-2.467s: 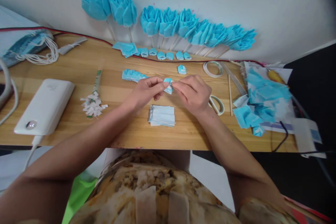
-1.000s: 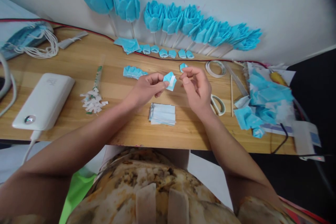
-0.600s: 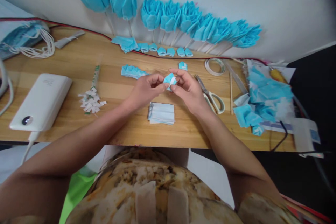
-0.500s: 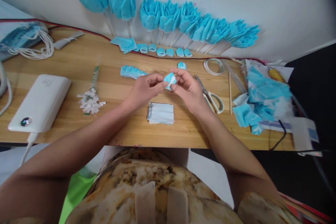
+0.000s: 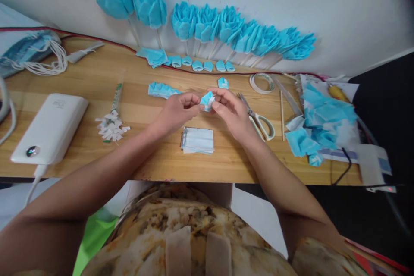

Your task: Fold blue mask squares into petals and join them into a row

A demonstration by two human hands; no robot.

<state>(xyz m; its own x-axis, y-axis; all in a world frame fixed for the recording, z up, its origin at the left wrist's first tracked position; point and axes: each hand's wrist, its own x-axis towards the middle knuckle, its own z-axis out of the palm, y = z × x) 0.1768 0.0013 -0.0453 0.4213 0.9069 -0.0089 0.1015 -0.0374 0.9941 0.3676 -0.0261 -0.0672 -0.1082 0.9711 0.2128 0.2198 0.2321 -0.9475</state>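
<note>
Above the middle of the wooden table (image 5: 97,73), my left hand (image 5: 177,112) and my right hand (image 5: 231,112) meet on a small folded blue paper piece (image 5: 207,100). The fingertips of both hands pinch it, left from the left side, right from the right. A stack of white and blue paper strips (image 5: 198,140) lies flat just below the hands. A row of folded blue pieces (image 5: 161,89) lies behind my left hand, and a single folded piece (image 5: 223,83) sits behind my right hand.
Blue paper flowers on sticks (image 5: 207,26) lean on the wall. Scissors (image 5: 258,116), a tape roll (image 5: 261,83) and thin sticks (image 5: 282,114) lie to the right, beside a heap of blue paper (image 5: 323,120). A white power bank (image 5: 50,127) and white scraps (image 5: 110,124) lie to the left.
A second ago my right hand was lifted off the piece, which my left held alone. It has come back and now pinches the piece together with the left.
</note>
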